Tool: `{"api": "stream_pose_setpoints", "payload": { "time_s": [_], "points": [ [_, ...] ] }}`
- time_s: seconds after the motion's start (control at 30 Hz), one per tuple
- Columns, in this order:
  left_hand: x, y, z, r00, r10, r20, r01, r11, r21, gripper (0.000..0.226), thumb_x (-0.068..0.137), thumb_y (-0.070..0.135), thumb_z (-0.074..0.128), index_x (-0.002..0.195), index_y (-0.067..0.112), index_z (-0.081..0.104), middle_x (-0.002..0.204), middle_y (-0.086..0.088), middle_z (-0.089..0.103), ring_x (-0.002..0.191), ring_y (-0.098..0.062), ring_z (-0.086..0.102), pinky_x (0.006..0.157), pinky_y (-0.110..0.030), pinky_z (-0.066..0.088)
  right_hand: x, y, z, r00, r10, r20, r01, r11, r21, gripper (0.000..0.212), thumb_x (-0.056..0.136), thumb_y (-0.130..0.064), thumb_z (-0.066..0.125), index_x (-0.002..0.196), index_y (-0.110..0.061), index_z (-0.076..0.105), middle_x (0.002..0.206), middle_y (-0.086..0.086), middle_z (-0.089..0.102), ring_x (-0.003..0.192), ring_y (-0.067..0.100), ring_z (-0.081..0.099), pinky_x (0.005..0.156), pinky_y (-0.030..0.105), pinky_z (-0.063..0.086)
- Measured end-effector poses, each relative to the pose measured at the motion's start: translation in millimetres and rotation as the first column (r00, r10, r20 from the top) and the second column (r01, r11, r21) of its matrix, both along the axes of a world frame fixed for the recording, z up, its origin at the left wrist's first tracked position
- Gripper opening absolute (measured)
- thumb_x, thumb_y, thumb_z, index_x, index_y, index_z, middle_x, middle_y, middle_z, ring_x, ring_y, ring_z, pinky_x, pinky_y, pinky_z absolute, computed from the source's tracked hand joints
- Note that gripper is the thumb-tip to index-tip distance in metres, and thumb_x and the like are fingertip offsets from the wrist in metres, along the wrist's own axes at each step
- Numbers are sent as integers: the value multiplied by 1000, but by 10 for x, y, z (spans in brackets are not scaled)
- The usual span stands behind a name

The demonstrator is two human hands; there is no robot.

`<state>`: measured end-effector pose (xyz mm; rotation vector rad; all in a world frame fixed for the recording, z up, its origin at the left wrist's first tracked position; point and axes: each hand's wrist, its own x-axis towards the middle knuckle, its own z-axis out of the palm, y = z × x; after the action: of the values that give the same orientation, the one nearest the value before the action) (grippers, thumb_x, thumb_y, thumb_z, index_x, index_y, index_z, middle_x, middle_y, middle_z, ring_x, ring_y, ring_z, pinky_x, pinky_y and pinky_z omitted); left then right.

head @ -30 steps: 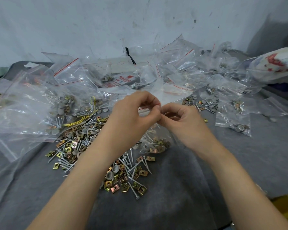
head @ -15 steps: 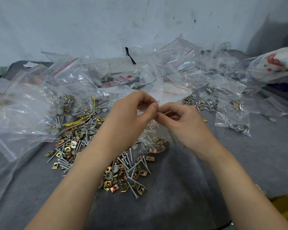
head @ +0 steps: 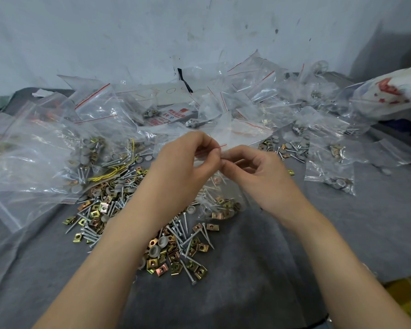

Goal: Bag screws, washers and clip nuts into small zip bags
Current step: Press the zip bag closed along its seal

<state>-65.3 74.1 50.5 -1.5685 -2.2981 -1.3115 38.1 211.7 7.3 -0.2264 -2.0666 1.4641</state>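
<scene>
At far left a big clear bag [head: 33, 150] slumps on the grey table [head: 282, 269], with grey washers and screws inside it. Just right of it a few yellow wires [head: 112, 174] lie over the top of the loose pile [head: 133, 214] of screws, washers and brassy clip nuts, which spreads down toward me.

My left forearm comes in from the lower left and rises over that pile. My left hand [head: 188, 167] is held above the table, knuckles up, fingers curled in, with thumb and forefinger pinching the top edge of a small zip bag [head: 220, 203]. The bag's red line shows just past my fingertips. The bag hangs down between my wrists. Its bottom holds screws and clip nuts and sits at the pile's right edge; I cannot tell whether it rests on the table.

My right forearm comes in from the lower right. My right hand [head: 259, 172] is turned palm inward, its fingers loosely curled, and its thumb and forefinger pinch the same top edge. The fingertips of both hands almost meet there.

Further right filled bags [head: 330, 179] lie flat on the table, and a white printed sack [head: 389, 96] lies at the far right edge.
</scene>
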Motion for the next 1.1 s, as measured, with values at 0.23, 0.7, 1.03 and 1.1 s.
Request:
{"api": "stream_pose_setpoints", "payload": {
  "time_s": [0.23, 0.7, 1.03, 1.1],
  "points": [
    [18, 12, 3, 1000, 14, -14, -14, 1000, 8, 3, 93, 33, 63, 91, 35, 62, 85, 23, 65, 88, 13, 60, 77, -2, 41, -2, -41, 78, 990, -52, -129, 39, 994, -106, 14, 89, -40, 67, 93, -28, 73, 88, -9, 74, 81, 6, 66, 79, 25, 55],
    [76, 38, 59, 998, 55, -35, -53, 997, 62, 18, 91, 30, 63, 79, 41, 56, 78, 26, 63, 85, 16, 58, 73, 1, 36, -148, -247, 83, 909, -348, -229, 298, 928, -224, 19, 107, -21, 47, 90, -25, 55, 76, -17, 62, 73, 3, 62, 74, 23, 49],
    [152, 36, 20, 991, 100, -88, -94, 993, 68, 3, 92, 32, 63, 92, 31, 65, 80, 26, 62, 86, 14, 59, 73, -3, 40, -118, -236, 115, 927, -267, -263, 205, 948, -242, 16, 96, -26, 64, 82, -21, 71, 78, -8, 72, 75, 8, 66, 74, 25, 54],
    [186, 36, 26, 991, 95, -93, -89, 994, 71, 3, 92, 32, 63, 89, 34, 63, 79, 26, 62, 83, 15, 58, 73, -3, 40, -111, -203, 142, 904, -321, -282, 244, 930, -276, 20, 98, -19, 62, 81, -20, 71, 74, -11, 71, 71, 2, 64, 70, 16, 49]
  ]
}}
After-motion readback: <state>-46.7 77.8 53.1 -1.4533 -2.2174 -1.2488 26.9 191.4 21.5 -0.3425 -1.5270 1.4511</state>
